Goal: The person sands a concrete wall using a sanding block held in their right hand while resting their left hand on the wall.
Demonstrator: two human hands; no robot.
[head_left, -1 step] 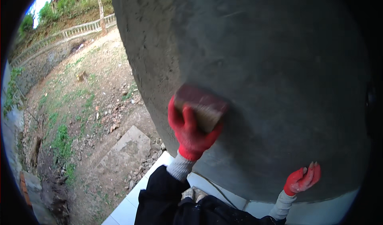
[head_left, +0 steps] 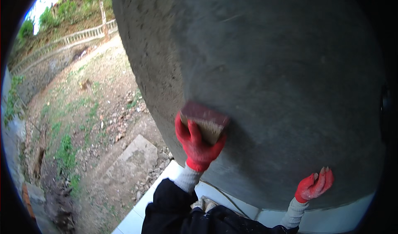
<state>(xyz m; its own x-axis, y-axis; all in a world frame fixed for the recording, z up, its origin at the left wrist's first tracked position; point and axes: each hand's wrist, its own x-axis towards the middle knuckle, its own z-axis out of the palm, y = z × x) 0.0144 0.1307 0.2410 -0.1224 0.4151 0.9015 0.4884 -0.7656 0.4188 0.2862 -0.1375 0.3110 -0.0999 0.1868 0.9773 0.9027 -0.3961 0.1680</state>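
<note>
My left hand (head_left: 199,149), in a red-coated glove with a pale knitted cuff, grips a thick rectangular block (head_left: 205,116). Its upper face is dark red and the side towards me is tan and streaked; its exact kind I cannot tell. The block is against, or very close to, a grey plastered wall (head_left: 282,89). A smooth, darker surface covers most of this wall, while a rougher strip runs down its left side. Lower right, my right hand (head_left: 315,185), gloved likewise with bare fingertips showing, is held near the wall, fingers loosely bent and nothing visible in it.
White tiles (head_left: 145,203) lie below the wall, with my feet (head_left: 205,203) and a thin hose or cable (head_left: 224,196) on them. Beyond the tile edge at left is a dirt slope (head_left: 95,109) with rubble and a flat slab (head_left: 134,155). A pale balustrade (head_left: 83,36) stands farther off.
My left hand and the block have moved slightly down and left along the wall. The right hand stays almost in place. The view has shifted a little.
</note>
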